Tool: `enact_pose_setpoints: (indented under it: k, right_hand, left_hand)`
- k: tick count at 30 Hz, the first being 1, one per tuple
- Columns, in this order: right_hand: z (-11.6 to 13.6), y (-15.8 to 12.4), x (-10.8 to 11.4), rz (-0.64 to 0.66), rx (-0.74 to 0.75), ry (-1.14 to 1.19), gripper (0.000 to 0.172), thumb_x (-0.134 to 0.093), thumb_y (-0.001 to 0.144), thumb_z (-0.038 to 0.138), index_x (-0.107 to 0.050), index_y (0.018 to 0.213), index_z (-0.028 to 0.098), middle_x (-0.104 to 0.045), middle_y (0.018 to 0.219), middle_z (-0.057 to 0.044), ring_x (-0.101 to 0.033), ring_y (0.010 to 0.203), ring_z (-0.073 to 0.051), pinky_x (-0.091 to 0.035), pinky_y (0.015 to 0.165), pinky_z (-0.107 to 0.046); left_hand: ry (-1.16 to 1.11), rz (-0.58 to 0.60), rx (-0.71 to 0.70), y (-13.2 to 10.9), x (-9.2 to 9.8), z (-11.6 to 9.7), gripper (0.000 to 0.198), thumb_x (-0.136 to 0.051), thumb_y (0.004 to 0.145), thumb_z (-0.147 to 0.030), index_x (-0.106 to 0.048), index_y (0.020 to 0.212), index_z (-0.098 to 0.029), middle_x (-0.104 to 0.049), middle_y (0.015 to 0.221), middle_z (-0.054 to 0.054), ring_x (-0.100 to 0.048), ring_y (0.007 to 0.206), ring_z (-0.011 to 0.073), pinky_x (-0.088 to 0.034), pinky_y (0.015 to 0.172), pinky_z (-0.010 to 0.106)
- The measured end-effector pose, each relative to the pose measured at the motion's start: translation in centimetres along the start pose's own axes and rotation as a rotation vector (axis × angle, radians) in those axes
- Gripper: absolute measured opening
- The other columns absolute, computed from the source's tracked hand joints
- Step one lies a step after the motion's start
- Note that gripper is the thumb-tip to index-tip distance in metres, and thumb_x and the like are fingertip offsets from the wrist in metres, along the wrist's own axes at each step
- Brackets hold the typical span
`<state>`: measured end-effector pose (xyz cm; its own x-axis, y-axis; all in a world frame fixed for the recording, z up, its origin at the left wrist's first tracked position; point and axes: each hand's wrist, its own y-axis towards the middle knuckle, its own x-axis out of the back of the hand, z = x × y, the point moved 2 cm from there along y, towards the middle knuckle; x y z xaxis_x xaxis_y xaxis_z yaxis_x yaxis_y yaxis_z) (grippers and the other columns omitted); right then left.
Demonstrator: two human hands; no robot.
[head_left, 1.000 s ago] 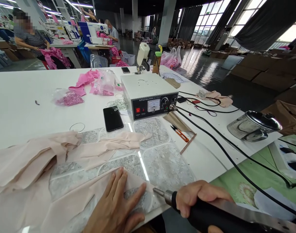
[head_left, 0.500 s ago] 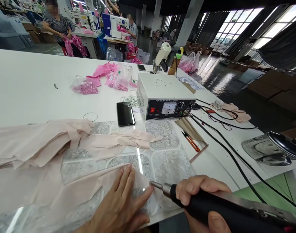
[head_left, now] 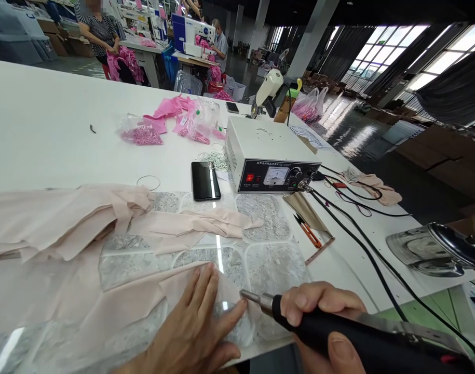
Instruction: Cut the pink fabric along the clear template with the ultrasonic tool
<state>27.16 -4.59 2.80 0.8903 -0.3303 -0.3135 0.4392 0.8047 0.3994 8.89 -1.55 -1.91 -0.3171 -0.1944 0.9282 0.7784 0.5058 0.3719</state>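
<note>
Pale pink fabric [head_left: 132,301] lies across a grey stone-patterned mat [head_left: 276,265]. Pressed flat on its right end, my left hand [head_left: 198,317] has its fingers stretched out and the thumb pointing right. My right hand [head_left: 326,311] is wrapped round the black grip of an ultrasonic welding handpiece [head_left: 315,332]. Its metal tip touches or hovers just over the fabric by my left thumb; which, I cannot tell. A narrow fabric strip [head_left: 198,223] lies beyond my left hand, and a layered fabric pile [head_left: 66,218] is at the left.
A white control box [head_left: 272,137] with black cables [head_left: 350,239] stands behind. Around it are a phone [head_left: 205,181], orange thread snips [head_left: 309,231], bags of pink pieces [head_left: 144,132] and a lidded clear jug [head_left: 424,249]. Co-workers [head_left: 99,31] are by sewing machines in the background.
The camera view has shifted and tilted slightly. Both hands, the handpiece tip and the fabric stay in nearly the same place.
</note>
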Motion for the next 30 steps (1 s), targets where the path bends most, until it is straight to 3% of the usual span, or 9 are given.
enact_pose_setpoints:
  k: [18, 24, 30]
  right_hand:
    - [-0.9, 1.1, -1.8, 0.014, 0.033, -0.037, 0.009, -0.05, 0.084, 0.031, -0.055, 0.088, 0.024, -0.054, 0.074, 0.001, -0.056, 0.054, -0.014, -0.052, 0.048, -0.033]
    - [-0.9, 1.4, -2.2, 0.039, 0.036, -0.045, 0.008, -0.052, 0.085, 0.03, -0.055, 0.089, 0.024, -0.055, 0.075, 0.001, -0.057, 0.056, -0.014, -0.053, 0.05, -0.033]
    - [-1.4, 1.5, -2.6, 0.064, 0.004, 0.034, 0.012, -0.056, 0.087, 0.033, -0.055, 0.094, 0.023, -0.056, 0.081, 0.001, -0.06, 0.061, -0.013, -0.054, 0.056, -0.032]
  left_hand:
    - [0.034, 0.008, -0.001, -0.4, -0.3, 0.0, 0.09, -0.081, 0.062, -0.065, -0.048, 0.138, -0.029, -0.054, 0.133, 0.018, -0.05, 0.125, 0.0442, -0.049, 0.093, 0.057]
    - [-0.009, -0.016, 0.048, -1.1, -1.6, -0.3, 0.087, -0.075, 0.069, -0.066, -0.042, 0.142, -0.032, -0.049, 0.14, 0.017, -0.042, 0.131, 0.0447, -0.044, 0.099, 0.059]
    - [0.024, -0.01, 0.003, -0.7, -0.6, 0.1, 0.082, -0.073, 0.071, -0.067, -0.046, 0.139, -0.029, -0.055, 0.134, 0.018, -0.051, 0.124, 0.043, -0.045, 0.097, 0.057]
